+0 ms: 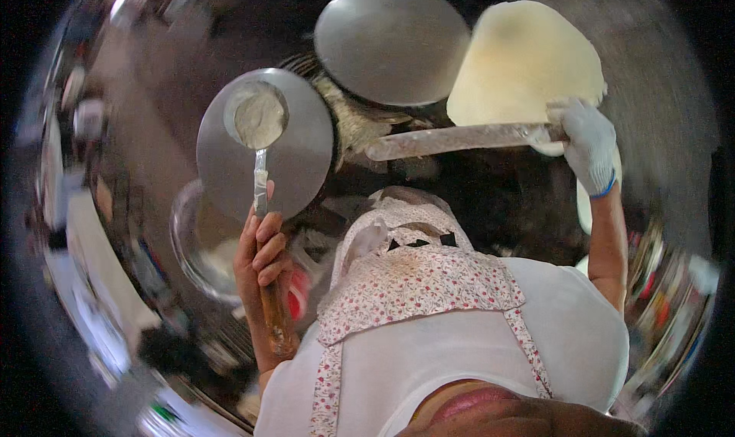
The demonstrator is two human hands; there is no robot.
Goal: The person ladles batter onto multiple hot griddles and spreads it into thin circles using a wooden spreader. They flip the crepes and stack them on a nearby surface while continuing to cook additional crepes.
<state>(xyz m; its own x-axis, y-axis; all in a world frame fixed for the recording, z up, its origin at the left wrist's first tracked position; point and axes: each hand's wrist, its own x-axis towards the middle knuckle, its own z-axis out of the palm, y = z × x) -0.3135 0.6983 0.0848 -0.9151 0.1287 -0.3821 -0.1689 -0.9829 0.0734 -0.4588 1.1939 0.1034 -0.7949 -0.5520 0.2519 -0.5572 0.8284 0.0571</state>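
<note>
My left hand (pixel 264 245) is closed around the wooden handle of a metal ladle (pixel 260 119). Pale, thick batter fills the ladle's bowl, which hangs over a round grey griddle (pixel 310 161) on the left. On the right, my right hand (pixel 588 142) wears a white glove and grips one end of a long, flat spatula (pixel 459 140). The spatula's free end points left, toward the space between the griddles. Just beyond the right hand is a large, thin, pale flatbread (pixel 521 65), partly covered by the glove and the spatula; what supports it is hard to make out.
A second round griddle (pixel 390 42) stands farther off, next to the flatbread. Pale crumbs or scraps (pixel 356 119) lie between the griddles. At the near left is a shiny metal basin (pixel 184 245), partly hidden by the left griddle. The outer edges of the view are blurred.
</note>
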